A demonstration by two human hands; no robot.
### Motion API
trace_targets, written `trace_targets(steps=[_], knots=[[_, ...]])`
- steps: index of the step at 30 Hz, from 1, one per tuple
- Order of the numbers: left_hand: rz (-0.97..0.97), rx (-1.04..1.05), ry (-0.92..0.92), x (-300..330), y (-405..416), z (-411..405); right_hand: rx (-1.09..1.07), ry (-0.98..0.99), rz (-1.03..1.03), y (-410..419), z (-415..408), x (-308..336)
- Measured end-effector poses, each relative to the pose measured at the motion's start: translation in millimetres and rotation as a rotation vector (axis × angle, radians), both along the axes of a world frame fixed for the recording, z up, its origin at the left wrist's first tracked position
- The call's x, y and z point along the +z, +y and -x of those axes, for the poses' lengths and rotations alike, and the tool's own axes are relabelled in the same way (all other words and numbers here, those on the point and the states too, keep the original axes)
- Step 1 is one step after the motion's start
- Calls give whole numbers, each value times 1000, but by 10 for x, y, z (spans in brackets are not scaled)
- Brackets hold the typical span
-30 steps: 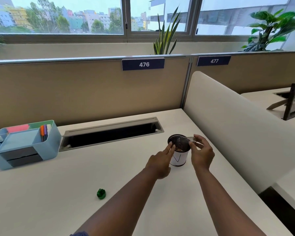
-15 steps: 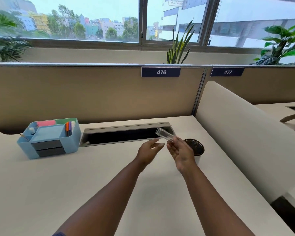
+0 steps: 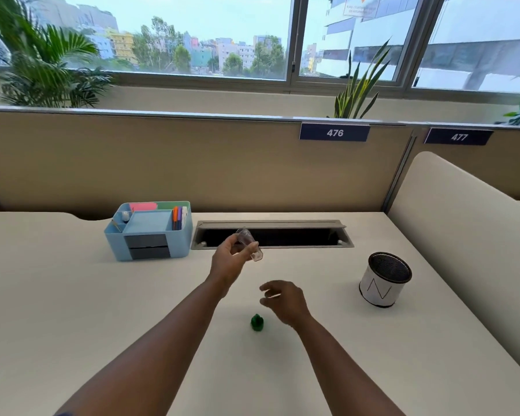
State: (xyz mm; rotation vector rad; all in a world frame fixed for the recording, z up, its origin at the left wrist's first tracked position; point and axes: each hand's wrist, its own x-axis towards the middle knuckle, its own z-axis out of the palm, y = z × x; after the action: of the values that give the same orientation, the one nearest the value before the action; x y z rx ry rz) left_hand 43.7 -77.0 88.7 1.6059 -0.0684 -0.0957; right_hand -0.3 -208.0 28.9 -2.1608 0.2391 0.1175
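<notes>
My left hand (image 3: pixel 230 259) holds a small clear plastic tube (image 3: pixel 249 244) raised above the white desk (image 3: pixel 72 310), in front of the cable slot. My right hand (image 3: pixel 282 298) hovers lower and to the right, fingers loosely curled and holding nothing. A small green object (image 3: pixel 257 322) lies on the desk just below and left of my right hand. A white cylindrical pen cup (image 3: pixel 383 280) with a black mesh inside stands at the right, apart from both hands.
A light blue desk organiser (image 3: pixel 149 231) with sticky notes and pens stands at the back left. A recessed cable slot (image 3: pixel 270 235) runs along the back. Beige partitions (image 3: pixel 192 163) close the rear, and a cream divider (image 3: pixel 469 235) closes the right side.
The clear tube passed from my right hand to my left hand. My right hand dropped toward the green object. The view shifted left, away from the pen cup.
</notes>
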Motion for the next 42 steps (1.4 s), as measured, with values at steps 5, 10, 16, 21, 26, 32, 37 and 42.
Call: trace_targets(steps=[5, 10, 16, 21, 26, 32, 37, 42], knots=[[-78, -28, 31, -56, 274, -28, 293, 149, 388, 153, 31, -296], [-152, -53, 28, -103, 394, -32, 308, 63, 552, 243, 40, -490], [-269, -124, 9, -136, 519, -29, -106, -166, 177, 307, -64, -315], [-273, -178, 31, -156, 564, -21, -323, -255, -707, 432, -160, 308], [-278, -258, 34, -97, 515, 34, -259, -365, -898, 506, -165, 710], [-313, -318, -30, -8, 470, 100, -180, -389, -869, 553, -153, 734], [-301, -347, -52, 37, 482, 123, -126, -374, -800, 526, -128, 730], [-235, -428, 8, 63, 550, 132, -82, -345, -599, 439, -163, 740]])
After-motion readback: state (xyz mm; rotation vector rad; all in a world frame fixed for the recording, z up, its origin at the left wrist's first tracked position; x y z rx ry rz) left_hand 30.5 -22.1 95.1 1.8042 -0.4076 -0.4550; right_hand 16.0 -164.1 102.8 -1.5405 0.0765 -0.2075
